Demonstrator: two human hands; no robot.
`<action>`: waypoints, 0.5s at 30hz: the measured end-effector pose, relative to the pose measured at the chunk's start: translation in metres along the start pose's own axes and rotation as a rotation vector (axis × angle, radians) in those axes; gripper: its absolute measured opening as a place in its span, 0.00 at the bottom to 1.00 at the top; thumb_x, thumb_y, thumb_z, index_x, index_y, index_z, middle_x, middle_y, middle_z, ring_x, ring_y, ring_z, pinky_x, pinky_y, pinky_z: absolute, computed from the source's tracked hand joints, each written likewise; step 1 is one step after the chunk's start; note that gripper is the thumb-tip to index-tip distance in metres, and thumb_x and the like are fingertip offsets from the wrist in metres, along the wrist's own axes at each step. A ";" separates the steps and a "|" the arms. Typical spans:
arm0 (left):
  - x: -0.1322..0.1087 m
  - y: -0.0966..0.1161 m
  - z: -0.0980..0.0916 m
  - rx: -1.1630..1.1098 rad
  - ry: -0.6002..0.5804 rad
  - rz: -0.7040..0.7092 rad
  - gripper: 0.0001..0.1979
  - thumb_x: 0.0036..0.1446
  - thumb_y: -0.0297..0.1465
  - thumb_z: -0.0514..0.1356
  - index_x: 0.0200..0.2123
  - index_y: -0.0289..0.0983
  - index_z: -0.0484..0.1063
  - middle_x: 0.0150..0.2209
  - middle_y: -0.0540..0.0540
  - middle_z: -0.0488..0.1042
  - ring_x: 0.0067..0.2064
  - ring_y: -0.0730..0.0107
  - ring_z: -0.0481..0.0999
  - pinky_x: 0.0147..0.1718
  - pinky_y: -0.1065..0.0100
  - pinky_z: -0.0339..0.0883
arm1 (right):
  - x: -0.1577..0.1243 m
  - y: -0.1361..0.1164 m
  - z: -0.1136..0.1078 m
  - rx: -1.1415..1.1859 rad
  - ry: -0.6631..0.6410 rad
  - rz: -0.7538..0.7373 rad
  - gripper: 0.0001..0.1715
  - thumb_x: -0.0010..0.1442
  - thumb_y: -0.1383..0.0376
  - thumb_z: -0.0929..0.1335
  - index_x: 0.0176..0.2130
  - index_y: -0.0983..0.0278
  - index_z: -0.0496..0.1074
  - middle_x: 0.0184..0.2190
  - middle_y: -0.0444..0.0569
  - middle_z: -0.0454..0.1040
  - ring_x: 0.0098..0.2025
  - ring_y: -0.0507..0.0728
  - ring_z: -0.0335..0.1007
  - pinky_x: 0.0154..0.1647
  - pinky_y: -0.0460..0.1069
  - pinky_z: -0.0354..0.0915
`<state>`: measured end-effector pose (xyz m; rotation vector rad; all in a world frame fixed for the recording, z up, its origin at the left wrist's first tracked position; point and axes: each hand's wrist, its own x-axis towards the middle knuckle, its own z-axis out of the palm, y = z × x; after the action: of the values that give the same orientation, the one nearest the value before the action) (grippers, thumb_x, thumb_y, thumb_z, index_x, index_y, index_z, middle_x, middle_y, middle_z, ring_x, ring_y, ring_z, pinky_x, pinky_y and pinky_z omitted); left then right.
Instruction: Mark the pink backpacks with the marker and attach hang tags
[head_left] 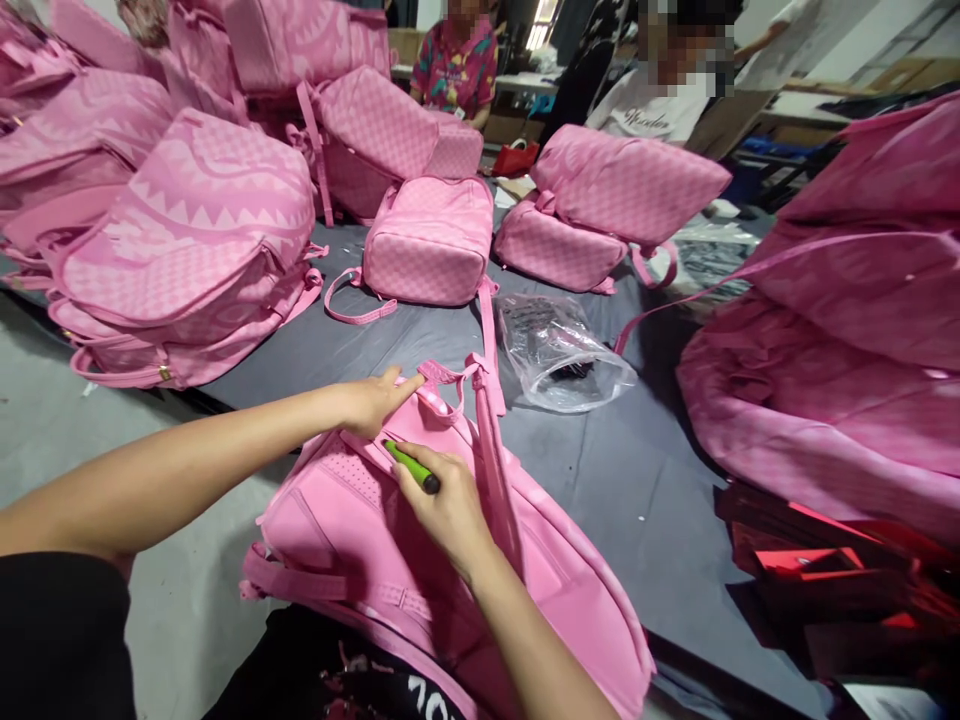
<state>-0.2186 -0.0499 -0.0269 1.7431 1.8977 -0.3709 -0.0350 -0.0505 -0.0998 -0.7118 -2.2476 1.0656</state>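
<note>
Two hands are working on one pink backpack (450,560) that is lying back-panel up at the near edge of the worktop (600,470), partly overhanging toward the person's lap.

Far left: a pile of pink backpacks (180,240) with a zigzag and checker pattern is sitting stacked on the worktop's left side, straps hanging off the edge.

Left hand (371,400): it is reaching in from the left, arm stretched across, fingers curled and pressing on the top of the near backpack just beside its carry handle (442,378). The thumb is pointing toward the handle. Whether it is pinching fabric cannot be told.

Right hand (442,505): it is resting on the backpack's back panel, fingers closed around a green tool (411,466) with a dark end, held low against the pink surface near the left hand. A shoulder strap (491,440) is running upright past the right hand's knuckles.

Centre: a checkered pink backpack (429,240) is standing behind the handle, apart from the hands. A clear plastic bag (559,350) with dark contents is lying just right of the strap.

Right: another checkered backpack (600,210) is lying tilted farther back. A heap of pink backpacks (840,330) is filling the right side, with red items (825,560) beneath it.

Background: two people are sitting beyond the worktop.
</note>
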 end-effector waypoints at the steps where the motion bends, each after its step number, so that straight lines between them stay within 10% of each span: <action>1: 0.000 -0.001 0.001 -0.016 0.006 0.014 0.59 0.43 0.20 0.64 0.68 0.44 0.27 0.70 0.29 0.35 0.62 0.48 0.65 0.55 0.61 0.65 | 0.000 -0.001 0.001 -0.021 0.017 0.015 0.15 0.59 0.66 0.68 0.46 0.61 0.78 0.40 0.50 0.81 0.39 0.59 0.77 0.45 0.53 0.68; 9: 0.003 -0.008 0.015 -0.075 0.090 0.041 0.58 0.41 0.18 0.63 0.70 0.38 0.33 0.70 0.27 0.36 0.67 0.45 0.56 0.60 0.61 0.60 | 0.008 -0.001 0.011 0.301 -0.056 0.100 0.17 0.58 0.63 0.69 0.47 0.61 0.78 0.41 0.48 0.81 0.38 0.56 0.77 0.40 0.48 0.70; 15: 0.015 -0.017 0.025 -0.068 0.145 0.044 0.57 0.39 0.19 0.63 0.70 0.36 0.36 0.69 0.25 0.39 0.65 0.47 0.60 0.60 0.61 0.61 | 0.007 0.002 0.011 0.016 0.010 0.015 0.16 0.58 0.65 0.69 0.47 0.55 0.78 0.39 0.44 0.81 0.39 0.56 0.77 0.46 0.49 0.67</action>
<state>-0.2302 -0.0528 -0.0588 1.8059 1.9443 -0.1649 -0.0471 -0.0502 -0.1055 -0.7268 -2.2260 1.0843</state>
